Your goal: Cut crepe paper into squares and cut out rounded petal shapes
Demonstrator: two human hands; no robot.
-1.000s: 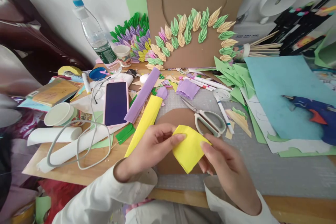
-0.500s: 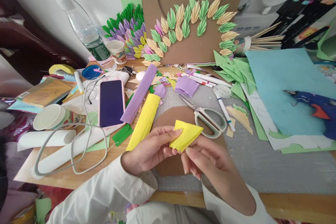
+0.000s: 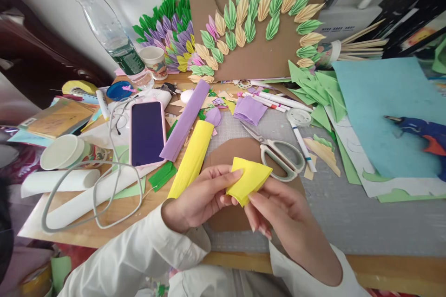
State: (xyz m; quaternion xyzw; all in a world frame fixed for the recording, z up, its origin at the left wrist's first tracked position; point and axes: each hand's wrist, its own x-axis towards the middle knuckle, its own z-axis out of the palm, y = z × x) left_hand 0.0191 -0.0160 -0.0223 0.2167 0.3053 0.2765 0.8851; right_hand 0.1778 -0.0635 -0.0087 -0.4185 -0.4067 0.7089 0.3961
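Observation:
A small folded piece of yellow paper [image 3: 249, 179] is pinched between both hands just above the table's near edge. My left hand [image 3: 200, 197] grips its left corner with thumb and fingers closed. My right hand [image 3: 284, 216] holds its lower right side, fingers curled under it. Beneath them lies a brown cardboard shape [image 3: 230, 216] on a grey cutting mat [image 3: 348, 222]. Scissors [image 3: 278, 154] lie just beyond the paper, and a yellow paper roll [image 3: 191, 160] and a purple roll [image 3: 185, 120] lie to the left.
A phone [image 3: 147, 133] and a grey cable [image 3: 94, 190] lie left. A water bottle [image 3: 108, 32] and a cardboard panel with paper leaves [image 3: 258, 51] stand at the back. Blue paper with a glue gun [image 3: 423, 132], green paper triangles [image 3: 317, 90] and pens [image 3: 275, 100] are right.
The yellow paper went from a flat, open diamond to a folded, narrower wedge between my fingers. Both hands stayed in nearly the same place; the view shifted slightly.

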